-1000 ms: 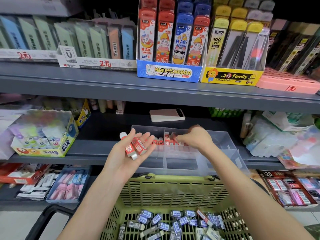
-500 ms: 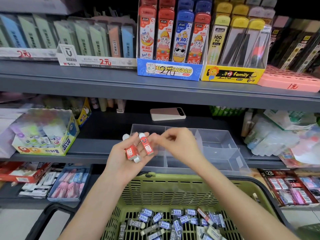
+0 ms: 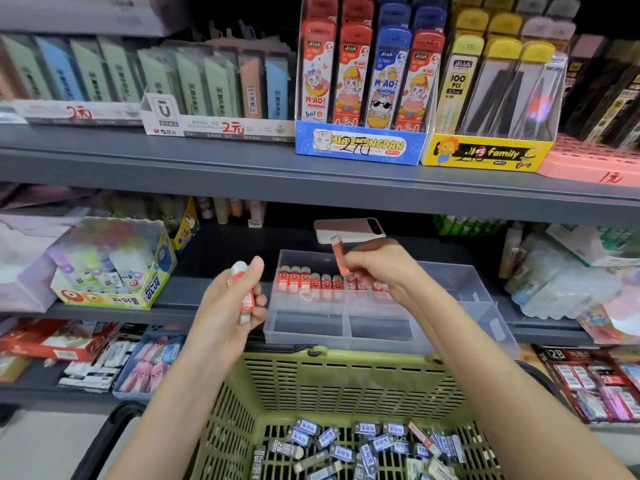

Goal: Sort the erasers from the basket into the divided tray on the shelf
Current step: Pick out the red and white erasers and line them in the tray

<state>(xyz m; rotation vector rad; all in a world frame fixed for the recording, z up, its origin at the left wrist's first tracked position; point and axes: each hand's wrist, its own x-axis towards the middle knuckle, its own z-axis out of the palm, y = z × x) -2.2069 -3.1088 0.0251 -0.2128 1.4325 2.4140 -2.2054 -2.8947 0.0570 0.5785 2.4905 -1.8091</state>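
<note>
Two hands hold red erasers: the right hand (image 3: 377, 271) pinches a tilted eraser (image 3: 338, 255) over the back-left row of the divided tray (image 3: 346, 337), while curled fingers of the left hand (image 3: 227, 306) clasp a "2B" eraser (image 3: 247, 300) just off its left edge.

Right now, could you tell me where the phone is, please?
In the head view, the phone lies flat at the centre of the middle shelf, just behind the divided tray and above the red eraser pinched in the right hand.

Right hand (image 3: 379, 273) pinching red eraser (image 3: 338, 255) over divided tray (image 3: 381, 332), left hand (image 3: 227, 306) gripping second eraser (image 3: 247, 299), basket (image 3: 346, 379) below
</note>
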